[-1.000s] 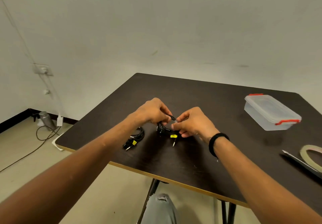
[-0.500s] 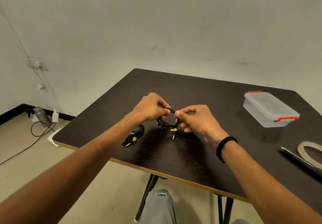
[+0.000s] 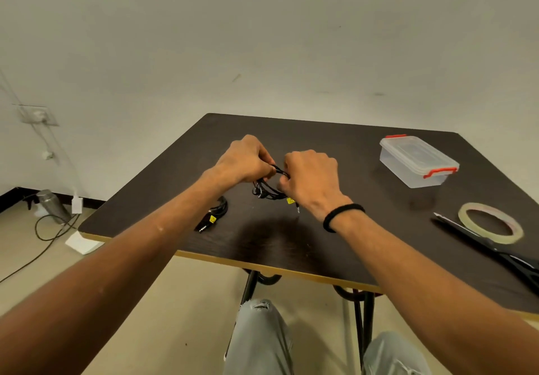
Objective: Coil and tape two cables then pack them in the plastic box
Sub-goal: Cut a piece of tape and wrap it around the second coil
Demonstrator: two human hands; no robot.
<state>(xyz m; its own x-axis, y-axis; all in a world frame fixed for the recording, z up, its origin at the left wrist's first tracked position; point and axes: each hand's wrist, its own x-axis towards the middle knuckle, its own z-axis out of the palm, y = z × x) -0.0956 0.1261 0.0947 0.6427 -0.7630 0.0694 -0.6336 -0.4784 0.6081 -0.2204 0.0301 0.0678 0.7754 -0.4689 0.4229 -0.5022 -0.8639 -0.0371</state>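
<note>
Both hands hold a coiled black cable point(image 3: 267, 189) above the middle of the dark table point(image 3: 291, 237). My left hand point(image 3: 243, 160) pinches the coil's top from the left. My right hand point(image 3: 310, 176) grips it from the right, knuckles up. A yellow tag and a jack plug point(image 3: 297, 208) hang below my right hand. A second black cable point(image 3: 214, 215), with a yellow tag, lies bundled on the table under my left forearm. The clear plastic box point(image 3: 418, 160) with red latches stands shut at the back right. A tape roll point(image 3: 490, 223) lies at the right.
Black scissors point(image 3: 493, 247) lie beside the tape roll, blades pointing left. The table's front edge runs just above my knees point(image 3: 259, 336). On the floor at left are a metal bottle point(image 3: 52, 205), a wall cable and a white block.
My hands have closed in on the coil and my right hand has turned knuckles up over it. The head camera has tilted, so the scene sits lower and nearer.
</note>
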